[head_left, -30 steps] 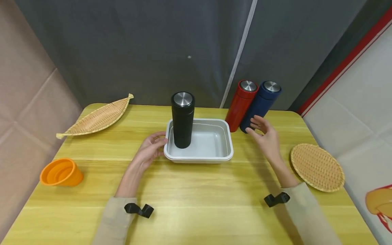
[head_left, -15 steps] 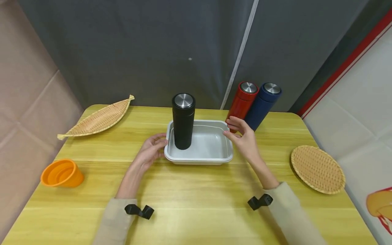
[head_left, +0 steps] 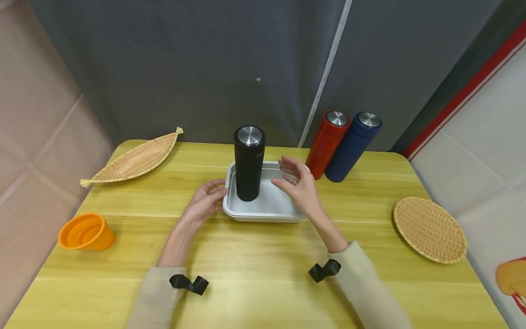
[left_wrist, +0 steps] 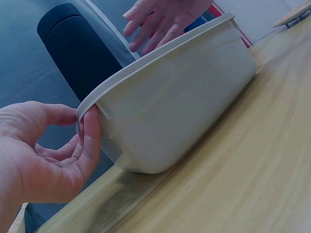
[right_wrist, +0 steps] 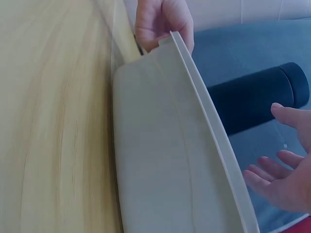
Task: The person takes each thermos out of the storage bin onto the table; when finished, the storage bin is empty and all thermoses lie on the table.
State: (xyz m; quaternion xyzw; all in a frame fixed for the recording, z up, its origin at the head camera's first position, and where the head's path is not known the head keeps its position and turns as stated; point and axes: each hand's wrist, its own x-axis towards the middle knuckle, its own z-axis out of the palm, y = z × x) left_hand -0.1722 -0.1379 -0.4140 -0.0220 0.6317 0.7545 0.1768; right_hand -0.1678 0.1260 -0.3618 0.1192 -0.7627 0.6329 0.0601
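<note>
A black thermos bottle [head_left: 249, 169] with a steel-topped lid stands upright in the left part of a light grey plastic tray [head_left: 263, 214]. My left hand [head_left: 202, 201] pinches the tray's left rim; the left wrist view has the thumb on top of the rim [left_wrist: 141, 63] and fingers against the outer wall. Over the tray's right half hovers my right hand [head_left: 300, 185], fingers spread and parted from the thumb, facing the bottle. Nothing is between them. In the right wrist view that hand [right_wrist: 286, 170] is beyond the rim, a short way from the bottle.
A red thermos [head_left: 327, 144] and a blue thermos [head_left: 352, 146] lean by the grey partition behind the tray's right end. A boat-shaped woven basket [head_left: 137, 160] lies back left, an orange cup [head_left: 88, 233] front left, a round woven mat [head_left: 430, 230] at right.
My right hand has moved left, from in front of the blue thermos to over the tray, near the black thermos. The left hand has kept its hold on the rim.
</note>
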